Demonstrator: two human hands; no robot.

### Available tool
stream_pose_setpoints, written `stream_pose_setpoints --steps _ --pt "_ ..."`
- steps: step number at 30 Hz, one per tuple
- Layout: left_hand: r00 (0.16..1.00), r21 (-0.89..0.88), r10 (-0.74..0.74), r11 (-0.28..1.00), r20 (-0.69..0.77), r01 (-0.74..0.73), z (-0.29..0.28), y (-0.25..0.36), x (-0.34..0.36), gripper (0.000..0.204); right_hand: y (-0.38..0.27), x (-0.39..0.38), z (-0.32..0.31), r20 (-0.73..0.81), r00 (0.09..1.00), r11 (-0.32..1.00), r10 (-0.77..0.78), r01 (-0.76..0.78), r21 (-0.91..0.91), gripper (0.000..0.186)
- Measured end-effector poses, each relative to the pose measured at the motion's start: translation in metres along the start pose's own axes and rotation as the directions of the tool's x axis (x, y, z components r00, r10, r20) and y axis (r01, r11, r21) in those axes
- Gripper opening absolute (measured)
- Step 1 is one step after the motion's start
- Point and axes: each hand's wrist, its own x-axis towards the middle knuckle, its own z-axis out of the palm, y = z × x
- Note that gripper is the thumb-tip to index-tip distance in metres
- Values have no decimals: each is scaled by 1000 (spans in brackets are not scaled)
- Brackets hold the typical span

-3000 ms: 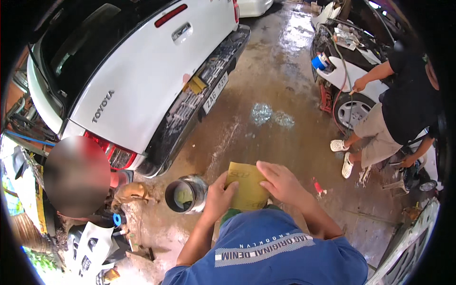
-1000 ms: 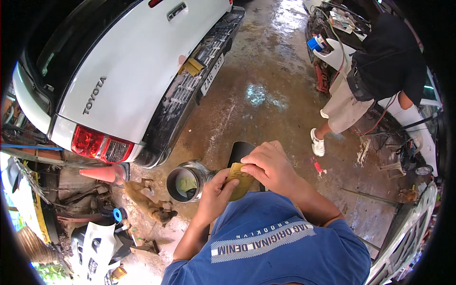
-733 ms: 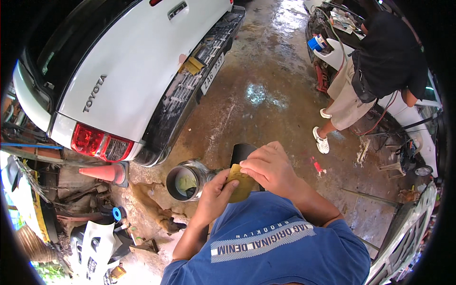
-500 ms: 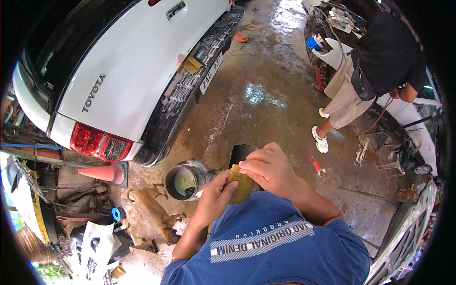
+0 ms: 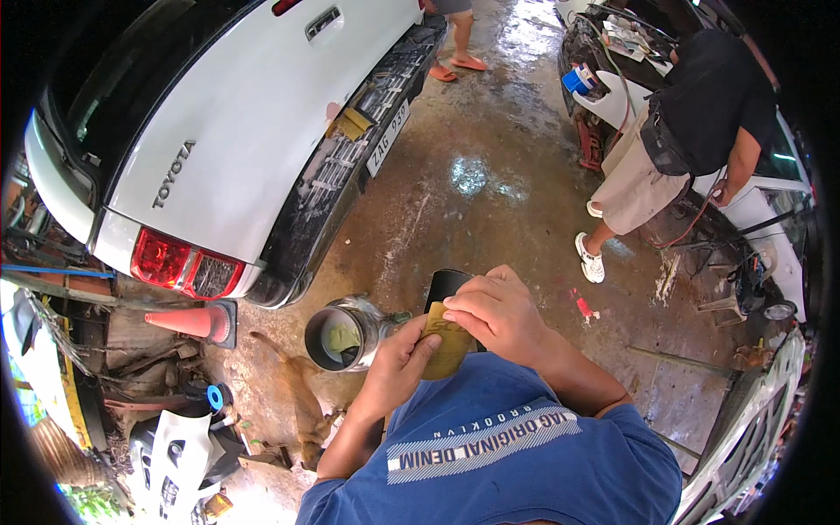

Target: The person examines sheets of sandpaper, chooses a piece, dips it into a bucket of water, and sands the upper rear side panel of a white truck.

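Gripping a bent sandpaper sheet (image 5: pixel 448 348), yellow-backed with a dark face curling up behind, at lower centre of the frame, above the blue shirt (image 5: pixel 542 402). Left hand (image 5: pixel 398 367) closed on the sheet's left edge: thumb flat on the yellow side, other fingers mostly hidden. Right hand (image 5: pixel 500 313) pinches the upper part, thumb and fingertips drawn close together. Just left of the sheet, a metal pot (image 5: pixel 374 328) holding cloudy liquid (image 5: pixel 336 324) and a pale green scrap (image 5: pixel 345 339). Upper left: white pickup (image 5: pixel 254 114), a folded yellow sheet (image 5: pixel 352 124) on its dark rear bumper (image 5: pixel 302 223). Orange traffic cone (image 5: pixel 188 320) below the red tail light (image 5: pixel 162 260); tan dog (image 5: pixel 299 398) near the left forearm (image 5: pixel 346 437). Upper right: co-worker (image 5: pixel 713 105) in black shirt, beige shorts. Top centre: another person's legs (image 5: pixel 460 33), orange slippers (image 5: pixel 470 63), by the bumper's far end.
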Motion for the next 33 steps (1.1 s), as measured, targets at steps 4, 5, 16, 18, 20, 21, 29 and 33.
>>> stream_pose_setpoints --steps 4,5,16,18,20,21,29,33 --pt "1000 10 0 1000 5 0 1 0 1 23 0 -2 -1 -12 1000 1000 3 -2 9 16" --pt "1000 19 0 1000 10 -1 1 1 1 22 0 -3 -2 -19 1000 1000 -1 1 6 16" --pt "1000 96 29 995 -8 -28 4 9 1 24 -1 -7 -3 -61 997 999 38 -36 36 16" --pt "998 93 61 994 -26 -58 5 10 1 24 0 -8 -2 -71 997 999 32 -31 16 16" --pt "998 90 64 994 -28 -61 6 10 1 24 1 -9 -2 -70 997 999 34 -32 23 17" --pt "998 79 60 995 -31 -58 6 10 1 24 1 -9 -2 -59 997 999 41 -39 25 17" --pt "997 112 45 993 -55 -39 -5 3 -2 24 -5 -2 -9 -26 993 991 113 -110 81 25" --pt "997 -52 60 997 48 -58 -32 2 -10 23 11 0 -27 345 936 928 73 -191 321 43"
